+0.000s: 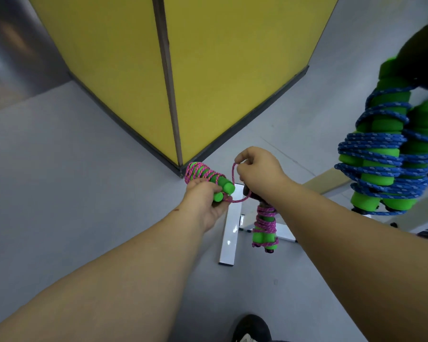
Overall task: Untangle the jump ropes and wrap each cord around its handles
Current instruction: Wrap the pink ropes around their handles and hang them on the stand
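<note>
Head view looks down past both of your bare forearms to a grey floor [72, 181], where the corner of a yellow panelled wall [124, 70] with a dark base strip meets it. Your left hand [204, 206] has its fingers curled round a pair of green foam handles [219, 186], held side by side and pointing up and to the left; pink cord [200, 172] is wound in close turns round their far half, while the near ends poke out bare from your grip. From those handles a loose loop of pink cord [234, 177] runs across to your right hand [257, 169], whose thumb and fingertips pinch the top of the loop just beside the handle ends. Your right hand's lower fingers seem also to hold something dark, from which a second bundle [265, 230] of green handles wrapped in pink cord hangs straight down below your wrist; how it is gripped you cannot tell. At the right edge, close to the camera, hangs a third bundle [386, 154] of green handles bound in blue cord, its top lost against a dark blurred shape. A white bar [229, 240] lies on the floor under your hands, and a dark shoe [252, 329] shows at the bottom edge.
</note>
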A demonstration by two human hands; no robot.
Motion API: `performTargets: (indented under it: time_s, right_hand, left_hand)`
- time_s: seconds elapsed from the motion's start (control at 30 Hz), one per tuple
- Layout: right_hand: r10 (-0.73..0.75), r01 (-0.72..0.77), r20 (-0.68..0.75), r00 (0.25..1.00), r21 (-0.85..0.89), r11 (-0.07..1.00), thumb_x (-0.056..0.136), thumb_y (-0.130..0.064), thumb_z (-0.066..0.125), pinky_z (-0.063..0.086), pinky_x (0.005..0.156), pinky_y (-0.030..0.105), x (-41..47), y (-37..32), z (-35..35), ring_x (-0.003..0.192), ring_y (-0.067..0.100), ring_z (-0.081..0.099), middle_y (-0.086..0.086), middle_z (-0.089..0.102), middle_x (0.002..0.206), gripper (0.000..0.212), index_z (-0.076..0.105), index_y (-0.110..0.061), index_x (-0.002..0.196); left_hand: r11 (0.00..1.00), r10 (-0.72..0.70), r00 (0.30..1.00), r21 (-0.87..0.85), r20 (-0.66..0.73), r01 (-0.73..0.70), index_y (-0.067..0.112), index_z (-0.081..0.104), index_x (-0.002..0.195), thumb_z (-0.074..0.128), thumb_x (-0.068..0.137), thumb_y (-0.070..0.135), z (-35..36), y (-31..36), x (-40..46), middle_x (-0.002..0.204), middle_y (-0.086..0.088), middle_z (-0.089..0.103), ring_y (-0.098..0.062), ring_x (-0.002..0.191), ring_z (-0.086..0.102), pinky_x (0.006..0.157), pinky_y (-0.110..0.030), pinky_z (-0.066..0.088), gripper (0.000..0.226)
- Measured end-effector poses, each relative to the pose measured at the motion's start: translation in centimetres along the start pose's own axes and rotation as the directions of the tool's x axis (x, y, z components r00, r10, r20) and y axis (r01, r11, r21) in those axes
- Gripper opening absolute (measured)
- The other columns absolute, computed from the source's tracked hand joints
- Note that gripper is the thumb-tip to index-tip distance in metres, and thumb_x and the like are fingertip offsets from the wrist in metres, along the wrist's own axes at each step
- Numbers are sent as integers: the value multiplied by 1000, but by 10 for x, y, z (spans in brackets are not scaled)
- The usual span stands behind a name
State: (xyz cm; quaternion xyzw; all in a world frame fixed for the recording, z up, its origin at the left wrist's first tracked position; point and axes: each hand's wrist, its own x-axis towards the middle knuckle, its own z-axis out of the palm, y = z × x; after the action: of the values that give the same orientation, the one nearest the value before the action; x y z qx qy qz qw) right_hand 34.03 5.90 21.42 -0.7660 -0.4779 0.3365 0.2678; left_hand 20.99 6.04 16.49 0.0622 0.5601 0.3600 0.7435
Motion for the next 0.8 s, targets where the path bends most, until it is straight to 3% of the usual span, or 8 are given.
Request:
performTargets:
  time_s: [0.07,0.13,0.23,0.3,0.5,0.6,0.7,0.8]
  right_hand:
    - [41,-38,-10,999,189,981,88,-5,46,62,74,47,-10,-20,4,74,33,69,8,66,78,24,65,-17,95]
    - [89,-85,9,996,411,908,90,0,42,63,69,41,-20,-40,6,64,24,61,8,60,73,27,64,-14,93]
    - [139,-143,55,989,613,777,90,4,40,42,48,28,-39,-70,3,54,17,41,9,48,71,28,62,-12,92]
    - [138,-172,104,985,671,721,90,5,44,31,45,26,-54,-87,-2,51,15,32,10,46,76,24,62,-11,94]
    - [15,-102,212,977,407,907,87,-7,57,38,52,31,-118,-142,-8,50,20,38,11,53,78,17,65,-16,99]
    - [-79,-13,261,962,331,944,90,-29,66,38,56,32,-150,-167,-1,55,18,42,4,57,79,16,69,-20,103]
    - [-178,119,181,967,299,947,91,-48,67,42,57,22,-165,-175,10,66,7,57,-7,66,85,30,70,-25,110]
    - [-260,234,38,965,328,915,90,-44,70,43,54,14,-167,-178,15,70,6,60,-6,69,80,21,73,-26,99]
  left_hand:
    - [999,43,999,-18,14,-42,18,47,116,47,96,-11,-5,16,-15,113,-19,54,-32,90,62,66,-42,61,35]
    - [996,86,996,-22,16,-86,18,47,116,47,96,-12,-12,29,-32,119,-19,54,-33,94,63,70,-43,62,36]
    - [984,174,984,-45,27,-172,20,47,108,46,94,-13,-27,48,-63,128,-21,53,-35,100,62,70,-42,61,36]
    - [971,238,970,-52,55,-235,20,47,106,45,93,-15,-38,63,-87,131,-22,54,-37,106,63,75,-45,62,37]
    - [881,463,864,6,195,-474,19,53,111,52,90,-18,-79,101,-164,130,-18,63,-38,108,70,74,-42,62,43]
    - [805,559,778,37,287,-592,17,55,113,55,89,-21,-93,109,-192,124,-20,65,-30,95,72,70,-34,60,45]
    - [749,612,705,23,358,-662,19,54,110,60,89,-21,-101,112,-207,114,-16,67,-26,94,73,73,-33,61,45]
    - [675,662,648,76,377,-734,21,44,112,70,85,-17,-104,115,-213,100,-2,71,-23,94,73,81,-37,62,53]
